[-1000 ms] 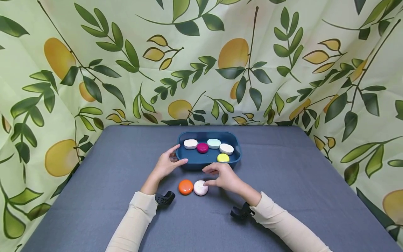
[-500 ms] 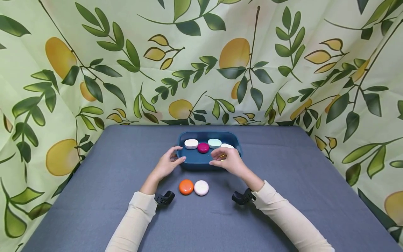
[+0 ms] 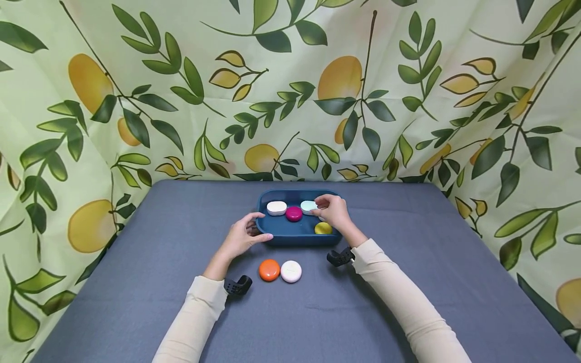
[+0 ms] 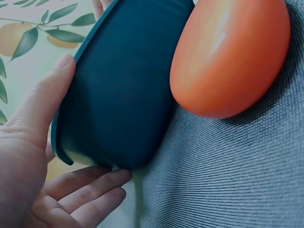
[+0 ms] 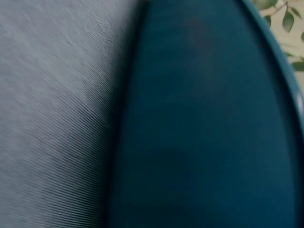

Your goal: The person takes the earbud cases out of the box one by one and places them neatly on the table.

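Note:
A dark blue tray (image 3: 290, 239) holds several smooth bars that look like soap: a white oblong (image 3: 276, 208), a magenta round (image 3: 293, 214), a pale blue oblong (image 3: 307, 207) and a yellow round (image 3: 323, 228). Another white bar is mostly hidden under the right hand. My left hand (image 3: 239, 234) holds the tray's left end, thumb on the near side; the left wrist view shows its fingers (image 4: 97, 190) against the outer wall. My right hand (image 3: 334, 212) reaches inside, thumb and fingertips at the pale blue bar's right end; whether they pinch it is unclear.
On the grey-blue cloth (image 3: 136, 302) in front of the tray lie an orange round bar (image 3: 269, 270) and a white round bar (image 3: 291, 271), side by side. Behind the table hangs a leaf-and-fruit patterned curtain (image 3: 290, 50).
My right hand has moved from beside the white round bar, across the yellow bar, up to the pale blue bar in the tray. My left hand stays at the tray's left end.

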Available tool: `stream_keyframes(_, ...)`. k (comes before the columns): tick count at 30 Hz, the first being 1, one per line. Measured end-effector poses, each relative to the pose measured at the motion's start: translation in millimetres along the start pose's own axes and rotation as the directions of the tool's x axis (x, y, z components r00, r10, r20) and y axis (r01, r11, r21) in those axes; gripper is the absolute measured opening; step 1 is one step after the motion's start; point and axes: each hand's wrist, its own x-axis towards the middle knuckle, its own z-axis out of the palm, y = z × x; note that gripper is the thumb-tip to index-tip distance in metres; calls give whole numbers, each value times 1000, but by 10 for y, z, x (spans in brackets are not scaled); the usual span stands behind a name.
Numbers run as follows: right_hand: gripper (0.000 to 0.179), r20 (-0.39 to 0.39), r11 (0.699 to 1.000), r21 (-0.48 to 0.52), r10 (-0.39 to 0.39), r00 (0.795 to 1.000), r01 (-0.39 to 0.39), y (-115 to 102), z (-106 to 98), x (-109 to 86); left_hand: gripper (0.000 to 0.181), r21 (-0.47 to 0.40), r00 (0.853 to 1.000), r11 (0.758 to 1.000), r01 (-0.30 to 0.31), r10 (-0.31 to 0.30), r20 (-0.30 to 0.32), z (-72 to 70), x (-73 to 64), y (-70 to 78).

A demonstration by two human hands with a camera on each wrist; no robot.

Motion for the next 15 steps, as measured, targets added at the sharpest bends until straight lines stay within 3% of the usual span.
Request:
stream_keyframes(10, 44, 44, 987, -117, 112, 993, -106, 66, 79, 193, 64, 33, 1000, 999, 8, -7, -28, -33, -10, -9)
stream_keyframes(15, 46, 77, 981, -169, 110, 991, -96, 104, 106, 262, 65, 36, 1000, 999, 22, -22, -17, -48, -8, 5)
